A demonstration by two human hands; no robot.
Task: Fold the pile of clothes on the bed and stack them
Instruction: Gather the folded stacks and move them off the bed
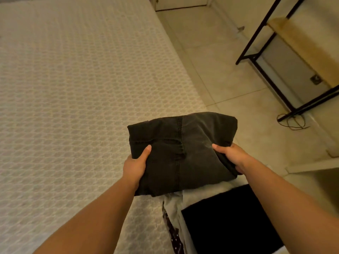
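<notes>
a: what are the hands holding?

b: a folded dark garment (pixel 181 153), charcoal black and a little faded, made of heavy cloth like denim. it is folded into a thick, roughly square bundle. a stitched seam runs down its middle, and a shorter seam crosses on the left half.

a: how is it held?

b: the left hand (pixel 136 166) grips the left edge, thumb pressed on top, fingers hidden beneath. the right hand (pixel 232 155) grips the right edge, thumb on top, fingers curled under the cloth, which bunches slightly there.

a: where is the garment?

b: it is lifted in the air over the near right corner of the bed (pixel 73 88), partly over the tiled floor (pixel 229 79).

a: what does the bed look like?

b: a pale cover with a fine woven honeycomb pattern.

a: anything else?

b: under the bundle lies some pale cloth (pixel 174 204) beside a dark patterned strip (pixel 173 233). to the right stand a black metal shelf frame (pixel 260 39) and a loose cord (pixel 291 121) on the floor.
</notes>
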